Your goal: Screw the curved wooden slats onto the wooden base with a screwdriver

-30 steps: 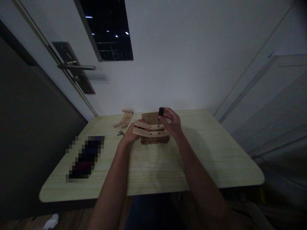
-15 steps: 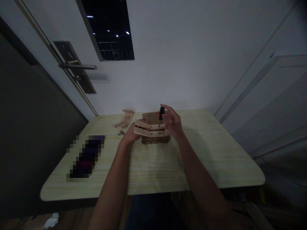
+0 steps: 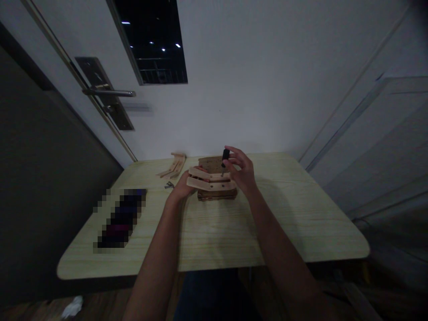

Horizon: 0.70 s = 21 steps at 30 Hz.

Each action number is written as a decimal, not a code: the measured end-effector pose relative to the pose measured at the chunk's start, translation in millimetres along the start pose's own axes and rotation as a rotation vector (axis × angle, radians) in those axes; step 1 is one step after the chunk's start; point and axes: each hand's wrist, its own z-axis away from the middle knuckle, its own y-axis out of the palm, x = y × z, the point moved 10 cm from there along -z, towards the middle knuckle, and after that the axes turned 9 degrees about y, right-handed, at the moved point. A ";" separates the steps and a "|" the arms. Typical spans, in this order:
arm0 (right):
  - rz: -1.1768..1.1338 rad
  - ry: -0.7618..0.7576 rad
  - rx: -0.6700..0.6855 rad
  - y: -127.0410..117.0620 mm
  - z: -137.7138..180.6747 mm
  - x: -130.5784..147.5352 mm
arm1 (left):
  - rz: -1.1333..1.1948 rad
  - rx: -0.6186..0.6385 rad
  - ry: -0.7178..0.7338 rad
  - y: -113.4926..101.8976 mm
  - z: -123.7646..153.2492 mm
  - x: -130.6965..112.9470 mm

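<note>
My right hand is closed around the black handle of a screwdriver, which stands nearly upright. Its tip meets the rear strip of a pale, bent wooden piece made of two parallel strips with holes. The left end of that piece is gripped by my left hand, its fingers partly hidden beneath the wood. Underneath lies a brown, cardboard-like block. Some red shows under the left end of the strips; what it is I cannot make out.
A similar bent wooden piece lies at the table's back left, with several small screws in front of it. A pixelated dark object rests on the left of the table. Behind stands a white door with a metal handle.
The fingers of my right hand have shifted slightly on the screwdriver handle. My left hand and the wooden piece stay almost where they were.
</note>
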 end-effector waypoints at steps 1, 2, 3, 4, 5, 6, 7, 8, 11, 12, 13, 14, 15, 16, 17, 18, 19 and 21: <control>-0.003 0.003 0.001 -0.2 0.1 0.2 | -0.002 0.003 -0.001 0.3 -0.1 0.0; -0.002 0.003 0.001 -0.4 0.2 0.5 | -0.013 0.006 0.002 0.5 0.0 -0.8; 0.002 0.002 0.002 -0.6 0.4 0.9 | -0.031 0.008 0.008 0.4 0.2 -2.3; 0.007 0.000 0.006 -0.5 0.5 1.1 | -0.048 0.009 0.016 0.2 0.5 -4.3; 0.010 0.000 0.014 -0.2 0.4 1.0 | -0.060 0.009 0.025 -0.1 0.9 -6.3; 0.011 0.002 0.026 0.6 0.3 0.5 | -0.067 0.009 0.030 -0.4 1.2 -7.9; 0.010 0.005 0.040 1.7 0.1 -0.2 | -0.069 0.009 0.031 -0.6 1.5 -8.6; 0.006 0.006 0.049 2.3 -0.1 -0.7 | -0.066 0.008 0.027 -0.8 1.6 -8.3; -0.010 -0.006 0.048 2.2 -0.7 -0.1 | -0.034 0.003 0.009 -1.2 0.9 -3.3; -0.014 -0.006 0.044 1.9 -0.7 0.0 | -0.017 0.003 0.006 -1.1 0.4 -1.3; -0.015 -0.003 0.038 1.6 -0.8 -0.2 | 0.001 0.005 0.002 -0.8 0.0 0.6; -0.015 0.001 0.034 1.5 -0.7 -0.4 | 0.017 0.009 0.001 -0.2 -0.4 2.3; -0.014 0.003 0.026 1.0 -0.6 -0.3 | 0.030 0.012 0.003 0.1 -0.8 3.3; -0.015 0.001 0.017 0.5 -0.5 0.1 | 0.038 0.011 0.007 0.0 -1.0 3.7; -0.018 -0.001 0.011 0.1 -0.4 0.5 | 0.041 0.007 0.011 -0.4 -1.0 3.9; -0.024 -0.005 0.006 -0.2 -0.5 0.9 | 0.042 0.005 0.014 -0.6 -1.0 3.9; -0.029 -0.008 0.001 -0.6 -0.7 1.2 | 0.042 0.004 0.016 -0.7 -0.8 4.0; -0.026 -0.012 -0.016 -2.0 -1.4 1.2 | 0.036 0.011 0.011 0.0 -0.2 4.5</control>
